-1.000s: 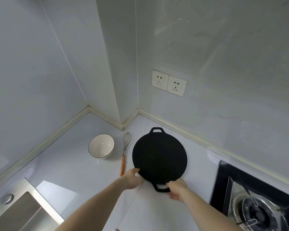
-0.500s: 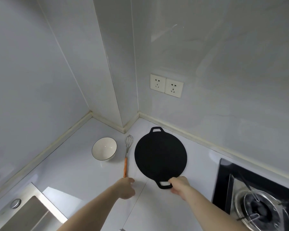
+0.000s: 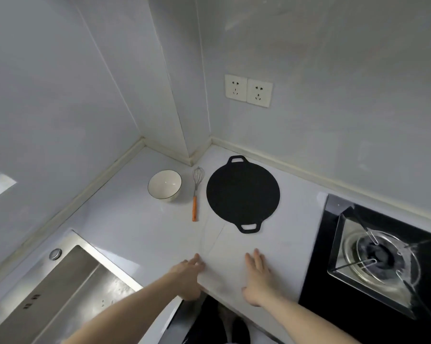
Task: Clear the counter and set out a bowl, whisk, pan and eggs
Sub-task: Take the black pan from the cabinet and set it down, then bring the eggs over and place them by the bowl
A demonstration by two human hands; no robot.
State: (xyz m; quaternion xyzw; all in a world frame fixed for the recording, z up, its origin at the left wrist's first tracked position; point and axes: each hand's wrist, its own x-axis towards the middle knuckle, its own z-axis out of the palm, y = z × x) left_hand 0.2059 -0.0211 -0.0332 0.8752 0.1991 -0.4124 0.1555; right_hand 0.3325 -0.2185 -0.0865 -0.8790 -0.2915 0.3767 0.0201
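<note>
A steel sink sits near left and a gas burner right, with two wall sockets above the far edge. On the white counter stand a white, dark-rimmed bowl, an orange-handled whisk just right of it, and a flat black two-handled pan beside that, none touching. Bare counter lies between the pan and the near edge, where the left hand and right hand hover, fingers straight, holding nothing.
</note>
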